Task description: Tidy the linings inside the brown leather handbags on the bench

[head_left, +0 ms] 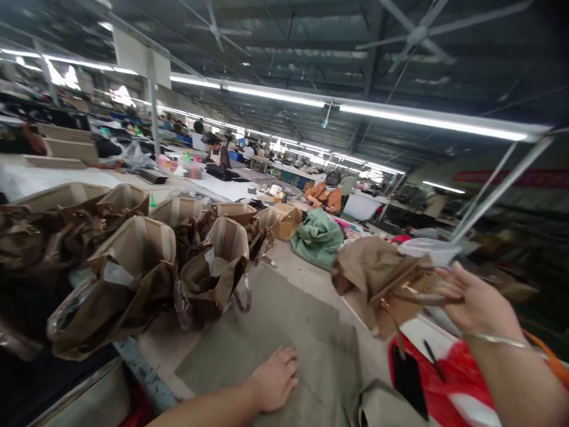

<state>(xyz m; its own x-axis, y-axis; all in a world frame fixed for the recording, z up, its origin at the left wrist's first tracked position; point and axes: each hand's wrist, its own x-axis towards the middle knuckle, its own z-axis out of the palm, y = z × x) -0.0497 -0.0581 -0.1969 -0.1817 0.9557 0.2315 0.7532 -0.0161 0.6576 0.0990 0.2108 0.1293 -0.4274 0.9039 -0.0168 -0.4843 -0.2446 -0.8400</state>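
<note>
at far left, a crowd of brown bags along the worktop's left edge, partly cut off, the rear ones half hidden by those in front. at the near end of that edge, a wide-mouthed bag with white paper in its mouth, and just beside it a narrower bag, also gaping. next, the left hand, palm down on an olive-grey sheet by the worktop's near edge; grip loose, fingers lightly bent, only the sheet under it, palm hidden. farther back, a green bundle, and beyond it a person in orange, lower body hidden. toward the right edge, a held bag, tipped and blurred, mouth hard to make out; its handle in the right hand's grip, fingers closed round it. below, near the right corner, red plastic and a dark flat object, too blurred to identify. at far right, a red banner, any lettering unreadable.
</note>
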